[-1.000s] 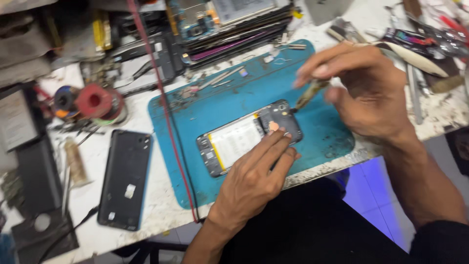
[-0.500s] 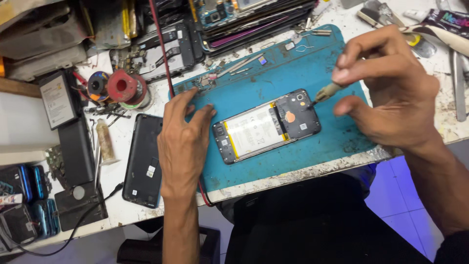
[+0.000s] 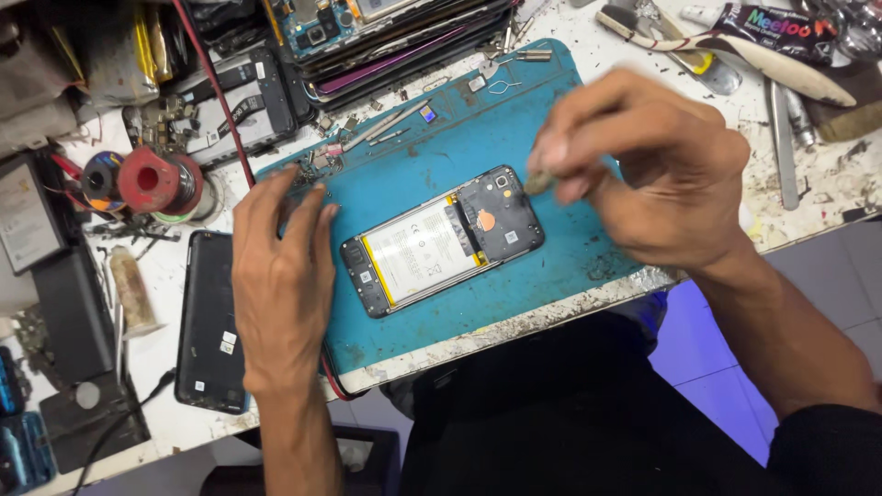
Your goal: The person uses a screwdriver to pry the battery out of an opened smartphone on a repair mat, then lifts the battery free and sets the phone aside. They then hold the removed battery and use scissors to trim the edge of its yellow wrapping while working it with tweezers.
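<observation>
Left hand (image 3: 280, 276) slid off toward mat edge, fingers spread flat, right hand (image 3: 643, 170) pinching small tool (image 3: 540, 181) above opened phone (image 3: 443, 241)

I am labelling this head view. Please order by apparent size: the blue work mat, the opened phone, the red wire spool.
1. Blue work mat, clearly largest.
2. Opened phone, lying on the mat.
3. Red wire spool, smallest.

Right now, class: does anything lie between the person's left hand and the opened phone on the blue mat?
Nothing visible does. The left hand rests on the blue mat just left of the opened phone, with only bare mat between them.
</observation>
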The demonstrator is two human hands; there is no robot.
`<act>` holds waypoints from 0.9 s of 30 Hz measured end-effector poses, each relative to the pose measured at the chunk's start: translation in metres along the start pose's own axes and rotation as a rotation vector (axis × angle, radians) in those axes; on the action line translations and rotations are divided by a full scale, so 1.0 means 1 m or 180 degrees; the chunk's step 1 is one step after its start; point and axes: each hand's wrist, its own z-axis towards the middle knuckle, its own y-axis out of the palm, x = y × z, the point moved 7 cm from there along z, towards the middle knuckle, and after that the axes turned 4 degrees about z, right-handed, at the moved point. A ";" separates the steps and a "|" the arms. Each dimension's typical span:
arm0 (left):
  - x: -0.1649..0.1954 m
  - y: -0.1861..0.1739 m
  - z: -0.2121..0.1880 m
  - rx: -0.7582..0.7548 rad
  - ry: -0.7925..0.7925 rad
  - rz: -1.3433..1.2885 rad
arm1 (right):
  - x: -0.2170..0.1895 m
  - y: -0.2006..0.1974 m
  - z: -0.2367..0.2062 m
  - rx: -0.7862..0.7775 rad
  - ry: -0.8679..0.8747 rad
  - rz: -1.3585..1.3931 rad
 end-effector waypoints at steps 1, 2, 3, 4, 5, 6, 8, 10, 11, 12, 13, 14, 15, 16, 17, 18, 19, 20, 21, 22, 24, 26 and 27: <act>0.003 -0.004 0.000 0.0031 0.0056 -0.0021 | 0.002 0.002 0.001 -0.0019 0.0102 -0.0067; 0.008 -0.010 -0.002 0.0062 0.0121 -0.0045 | 0.005 0.003 0.003 -0.0031 0.0205 -0.0141; 0.015 -0.015 -0.003 0.0082 0.0191 -0.0075 | 0.006 0.004 0.004 -0.0015 0.0226 -0.0068; 0.028 -0.015 -0.005 -0.0044 0.0435 -0.0296 | 0.007 0.005 0.006 0.0001 0.0252 -0.0003; 0.042 -0.014 -0.008 -0.0157 0.0682 -0.0521 | 0.008 0.007 0.007 0.0013 0.0275 0.0055; 0.058 -0.010 -0.010 -0.0400 0.0942 -0.1040 | 0.010 0.009 0.009 0.0025 0.0295 0.0109; 0.085 0.000 -0.015 -0.0616 0.1436 -0.1306 | 0.013 0.012 0.013 0.0038 0.0330 0.0194; 0.102 0.009 -0.021 -0.0610 0.1840 -0.0778 | 0.016 0.020 0.016 0.0009 0.0344 -0.0013; 0.105 0.012 -0.023 -0.0625 0.1869 -0.0634 | 0.017 0.023 0.017 -0.0007 0.0348 -0.0110; 0.105 0.016 -0.023 -0.0628 0.1922 -0.0467 | 0.015 0.026 0.019 0.0013 0.0164 -0.0204; 0.107 0.019 -0.025 -0.0645 0.1963 -0.0314 | 0.013 0.028 0.020 0.0028 0.0000 -0.0292; 0.108 0.019 -0.025 -0.0639 0.1826 -0.0288 | 0.014 0.028 0.021 0.0072 0.0030 -0.0212; 0.110 0.019 -0.026 -0.0638 0.1697 -0.0261 | 0.016 0.029 0.022 0.0117 0.0059 -0.0130; 0.113 0.019 -0.028 -0.0640 0.1560 -0.0240 | 0.023 0.028 0.022 0.0182 0.0286 0.0117; 0.117 0.020 -0.029 -0.0646 0.1339 -0.0262 | 0.030 0.028 0.022 0.0252 0.0501 0.0373; 0.124 0.021 -0.031 -0.0671 0.1107 -0.0290 | 0.029 0.032 0.024 0.0141 0.0360 0.0120; 0.129 0.023 -0.035 -0.0711 0.0861 -0.0326 | 0.028 0.035 0.024 0.0019 0.0238 -0.0123; 0.135 0.029 -0.038 -0.0795 0.0809 -0.0107 | 0.028 0.038 0.025 0.0009 0.0146 -0.0206; 0.139 0.035 -0.040 -0.0875 0.0767 0.0120 | 0.028 0.041 0.026 0.0002 0.0054 -0.0289; 0.139 0.039 -0.044 -0.0965 0.0724 0.0332 | 0.029 0.041 0.026 0.0107 0.0026 -0.0224; 0.137 0.044 -0.046 -0.1008 0.0843 0.0469 | 0.033 0.041 0.028 0.0260 0.0203 -0.0188; 0.133 0.044 -0.042 -0.1001 0.0934 0.0455 | 0.041 0.040 0.028 0.0345 0.0635 -0.0233; 0.129 0.043 -0.038 -0.0971 0.0968 0.0379 | 0.040 0.042 0.030 0.0298 0.0552 -0.0159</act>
